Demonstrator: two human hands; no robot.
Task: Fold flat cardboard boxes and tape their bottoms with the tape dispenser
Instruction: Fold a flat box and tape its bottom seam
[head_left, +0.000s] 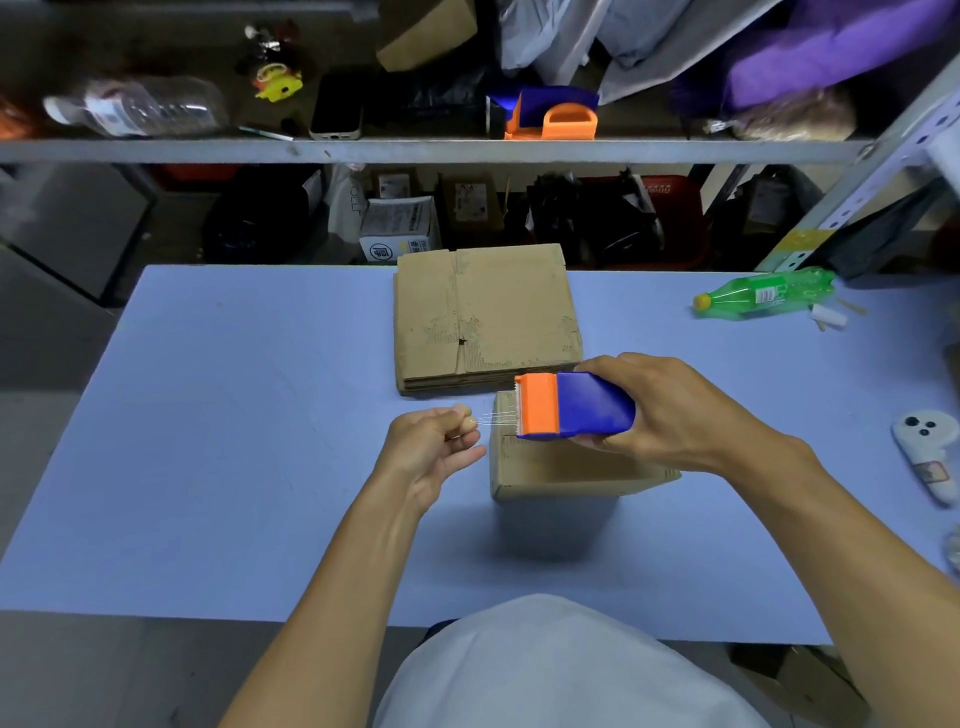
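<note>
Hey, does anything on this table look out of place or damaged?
Two things. A green bottle lies on its side near the table's far right edge, by some scraps. The top sheet of the flat cardboard stack looks scuffed, its surface torn in patches. Nothing has spilled.

A pale blue flat desk (234, 415) is seen, matt and plain. The tape dispenser of deep blue plastic with an orange cutter head (574, 410) is shown in two colours sharply divided. The small folded box of plain brown cardboard (561, 470) and the stack of flat brown cardboard boxes (485, 317) are the same dull tan, the top sheet being mottled with paler scuffed patches. A green plastic bottle with a yellow cap (763, 296) carries a white label. A second orange and blue plastic dispenser (553, 117) is seen on the grey metal shelf (415, 150). A white plastic controller (927, 452) is marked with dark round spots.
</note>
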